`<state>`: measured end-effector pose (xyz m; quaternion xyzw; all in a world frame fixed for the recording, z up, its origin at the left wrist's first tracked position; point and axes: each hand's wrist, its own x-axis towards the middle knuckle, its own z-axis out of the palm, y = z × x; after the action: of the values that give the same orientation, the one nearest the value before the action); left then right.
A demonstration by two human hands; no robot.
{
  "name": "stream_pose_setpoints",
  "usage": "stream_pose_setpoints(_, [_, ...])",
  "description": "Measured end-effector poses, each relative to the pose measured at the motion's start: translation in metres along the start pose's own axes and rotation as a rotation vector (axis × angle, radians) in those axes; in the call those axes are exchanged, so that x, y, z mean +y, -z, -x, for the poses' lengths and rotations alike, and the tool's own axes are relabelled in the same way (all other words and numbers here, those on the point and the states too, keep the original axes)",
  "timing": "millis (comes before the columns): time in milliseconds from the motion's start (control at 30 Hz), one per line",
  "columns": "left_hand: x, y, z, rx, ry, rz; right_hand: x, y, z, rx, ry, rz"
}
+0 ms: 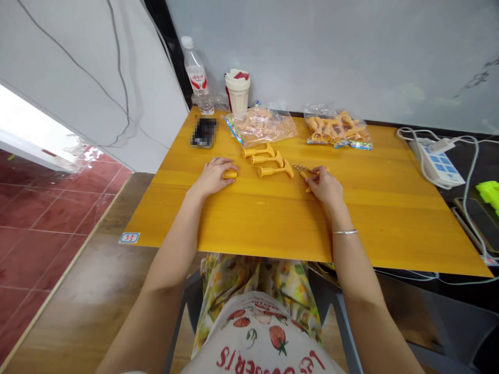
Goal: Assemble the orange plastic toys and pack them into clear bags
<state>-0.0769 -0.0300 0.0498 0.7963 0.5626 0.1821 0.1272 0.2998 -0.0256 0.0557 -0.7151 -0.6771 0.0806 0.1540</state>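
My left hand [213, 175] lies on the yellow wooden table [257, 218], its fingers closed round a short yellow-orange cap [230, 175]. On the right, my right hand [324, 185] grips a yellow-orange handle, largely covered by the fingers, with a metal spiral [300, 168] pointing left from it. Between my hands, toward the back, are three T-shaped yellow-orange corkscrews: an upper one [259, 151], a middle one [267, 159] and a lower one [275, 170]. They lie on their sides, one below another.
Behind stand a water bottle [198, 78] and a lidded cup [238, 93]. A blurred phone [204, 132] lies at the back left. Two plastic bags, a left one [263, 124] and a right one [337, 127], hold orange pieces. A power strip [442, 163] with cables sits far right.
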Motion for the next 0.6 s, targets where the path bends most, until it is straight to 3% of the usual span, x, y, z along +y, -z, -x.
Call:
stream_pose_setpoints(333, [0.009,0.007,0.002,0.035,-0.025,0.026,-0.003,0.002,0.001,0.005,-0.011,0.002])
stream_pose_setpoints(600, [0.020,0.002,0.001,0.264,-0.148,0.067,-0.010,0.000,0.004,0.091,0.050,-0.066])
